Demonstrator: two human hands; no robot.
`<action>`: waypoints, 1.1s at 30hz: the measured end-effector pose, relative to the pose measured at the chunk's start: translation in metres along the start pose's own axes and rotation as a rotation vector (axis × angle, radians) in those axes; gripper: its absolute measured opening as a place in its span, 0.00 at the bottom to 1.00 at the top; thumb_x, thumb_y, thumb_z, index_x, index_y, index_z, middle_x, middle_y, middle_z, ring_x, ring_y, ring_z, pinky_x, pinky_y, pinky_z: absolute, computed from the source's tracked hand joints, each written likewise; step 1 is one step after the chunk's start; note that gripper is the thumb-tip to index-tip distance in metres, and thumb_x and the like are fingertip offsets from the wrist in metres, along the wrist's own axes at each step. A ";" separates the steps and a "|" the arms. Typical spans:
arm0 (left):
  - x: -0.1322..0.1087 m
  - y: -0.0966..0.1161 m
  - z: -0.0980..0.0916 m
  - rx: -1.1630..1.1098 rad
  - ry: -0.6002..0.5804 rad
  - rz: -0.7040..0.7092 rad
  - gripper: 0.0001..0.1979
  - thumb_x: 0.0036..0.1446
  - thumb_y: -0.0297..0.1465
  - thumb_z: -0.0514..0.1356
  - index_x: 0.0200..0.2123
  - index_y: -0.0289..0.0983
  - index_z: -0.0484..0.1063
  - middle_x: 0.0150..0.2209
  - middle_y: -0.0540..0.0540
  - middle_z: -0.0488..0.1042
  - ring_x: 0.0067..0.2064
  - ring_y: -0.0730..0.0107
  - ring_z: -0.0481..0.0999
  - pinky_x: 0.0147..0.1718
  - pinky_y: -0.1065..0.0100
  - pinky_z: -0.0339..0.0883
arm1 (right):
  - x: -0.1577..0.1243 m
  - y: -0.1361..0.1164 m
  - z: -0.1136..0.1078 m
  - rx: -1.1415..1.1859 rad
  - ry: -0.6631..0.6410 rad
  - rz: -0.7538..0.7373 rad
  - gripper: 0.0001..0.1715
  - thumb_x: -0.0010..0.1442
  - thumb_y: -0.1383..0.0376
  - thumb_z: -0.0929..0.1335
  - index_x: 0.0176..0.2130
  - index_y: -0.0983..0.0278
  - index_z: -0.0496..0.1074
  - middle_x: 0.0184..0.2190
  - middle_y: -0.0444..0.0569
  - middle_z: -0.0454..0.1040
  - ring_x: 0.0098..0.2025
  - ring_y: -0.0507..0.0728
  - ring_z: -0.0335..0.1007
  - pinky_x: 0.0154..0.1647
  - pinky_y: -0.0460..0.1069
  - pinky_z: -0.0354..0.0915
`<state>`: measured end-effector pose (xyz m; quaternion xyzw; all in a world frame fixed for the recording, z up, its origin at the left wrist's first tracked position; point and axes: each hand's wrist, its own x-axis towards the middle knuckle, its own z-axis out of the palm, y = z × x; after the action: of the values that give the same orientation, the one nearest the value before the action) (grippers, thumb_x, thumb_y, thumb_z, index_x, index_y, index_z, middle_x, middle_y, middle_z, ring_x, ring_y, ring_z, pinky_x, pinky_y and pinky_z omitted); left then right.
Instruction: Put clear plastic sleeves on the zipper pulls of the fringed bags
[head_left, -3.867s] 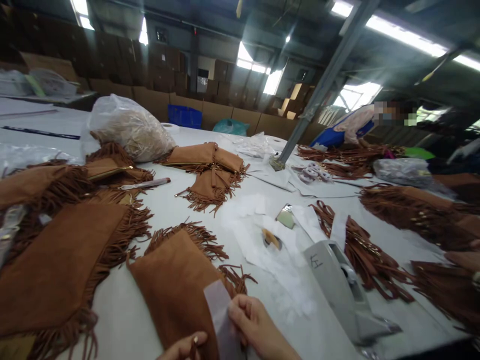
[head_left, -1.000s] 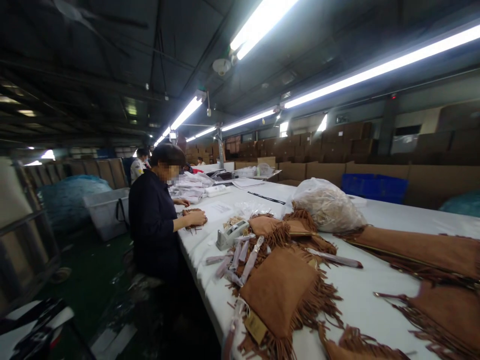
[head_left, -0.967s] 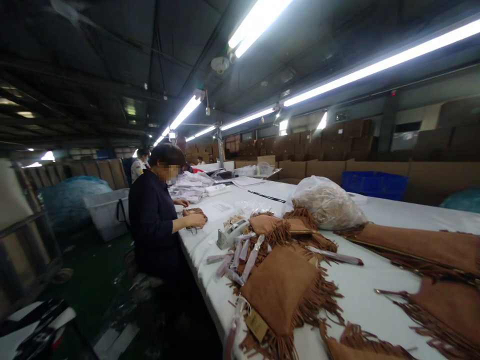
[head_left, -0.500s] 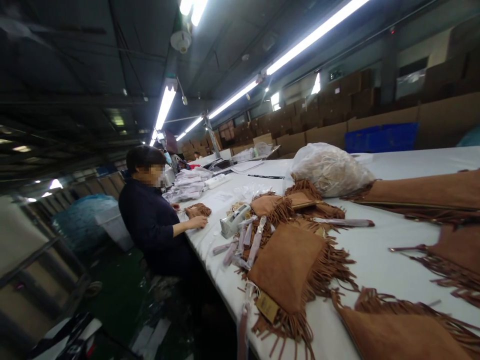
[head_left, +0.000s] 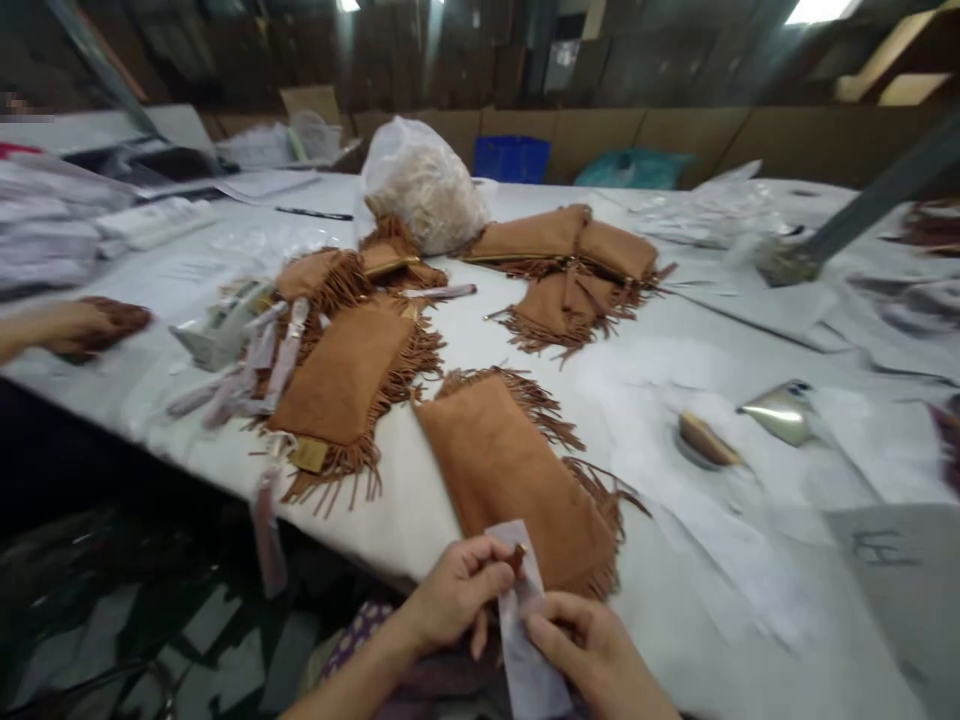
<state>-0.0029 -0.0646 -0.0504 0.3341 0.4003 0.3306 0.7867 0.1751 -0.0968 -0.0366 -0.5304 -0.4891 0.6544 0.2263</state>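
Observation:
My left hand (head_left: 459, 592) is closed in a pinch on a small brown leather strap end (head_left: 517, 562) with a gold-coloured metal tip. My right hand (head_left: 581, 640) grips a long white strip (head_left: 527, 650), thin like paper or film, which passes between both hands at the front edge. Just beyond them lies a tan suede fringed bag (head_left: 510, 465), flat on the table. To its left is another fringed bag (head_left: 337, 375) with a yellowish tag (head_left: 308, 455) and several wrapped straps (head_left: 285, 355) beside it.
The white table (head_left: 405, 490) carries a stuffed clear plastic bag (head_left: 424, 185) and more suede pieces (head_left: 555, 245) farther back. A tape dispenser (head_left: 214, 325) stands left. A co-worker's hand (head_left: 71, 325) rests on brown material. A metal post (head_left: 877, 190) rises at right.
My view has swung right and down toward the table front. Both my hands, with the white strip and the strap end, are now in sight; the co-worker shows only as an arm.

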 end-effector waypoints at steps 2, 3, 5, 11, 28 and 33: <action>-0.002 0.003 0.000 0.035 -0.031 0.012 0.15 0.54 0.41 0.61 0.35 0.34 0.68 0.26 0.54 0.70 0.10 0.85 0.64 0.05 0.83 0.49 | -0.004 -0.007 0.002 0.200 -0.049 0.059 0.24 0.50 0.48 0.70 0.24 0.67 0.69 0.19 0.43 0.66 0.22 0.49 0.57 0.22 0.44 0.53; -0.003 0.004 0.000 0.042 -0.041 0.013 0.15 0.54 0.41 0.60 0.35 0.34 0.68 0.26 0.54 0.70 0.10 0.85 0.64 0.05 0.83 0.49 | -0.004 -0.009 0.004 0.238 -0.038 0.069 0.24 0.49 0.48 0.70 0.23 0.67 0.67 0.18 0.41 0.63 0.21 0.48 0.54 0.21 0.43 0.50; -0.006 0.005 0.000 0.051 -0.047 0.022 0.15 0.55 0.41 0.59 0.35 0.34 0.68 0.25 0.54 0.69 0.10 0.85 0.64 0.05 0.84 0.49 | -0.003 -0.010 0.009 0.218 -0.013 0.057 0.25 0.50 0.48 0.69 0.22 0.67 0.65 0.17 0.40 0.60 0.21 0.47 0.50 0.20 0.43 0.46; -0.007 0.004 -0.001 0.077 -0.039 0.049 0.16 0.55 0.42 0.59 0.35 0.33 0.68 0.25 0.53 0.70 0.09 0.85 0.63 0.05 0.83 0.50 | -0.002 -0.005 0.022 0.121 0.071 -0.028 0.31 0.56 0.44 0.62 0.20 0.66 0.64 0.17 0.41 0.58 0.21 0.48 0.49 0.21 0.45 0.46; -0.010 -0.001 -0.004 0.111 -0.075 0.083 0.14 0.55 0.41 0.59 0.33 0.34 0.68 0.24 0.53 0.70 0.10 0.83 0.65 0.05 0.83 0.50 | -0.012 -0.002 0.035 0.196 -0.028 -0.005 0.30 0.51 0.46 0.68 0.16 0.67 0.62 0.14 0.39 0.54 0.19 0.46 0.45 0.20 0.45 0.41; -0.011 -0.001 -0.005 0.102 -0.085 0.082 0.14 0.55 0.41 0.59 0.32 0.34 0.68 0.18 0.56 0.67 0.10 0.82 0.65 0.05 0.83 0.48 | -0.018 -0.008 0.033 0.261 -0.122 0.017 0.28 0.52 0.46 0.68 0.23 0.69 0.70 0.18 0.42 0.61 0.21 0.47 0.50 0.21 0.44 0.47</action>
<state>-0.0114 -0.0724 -0.0493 0.4037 0.3686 0.3273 0.7707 0.1494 -0.1213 -0.0221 -0.4599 -0.4081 0.7453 0.2578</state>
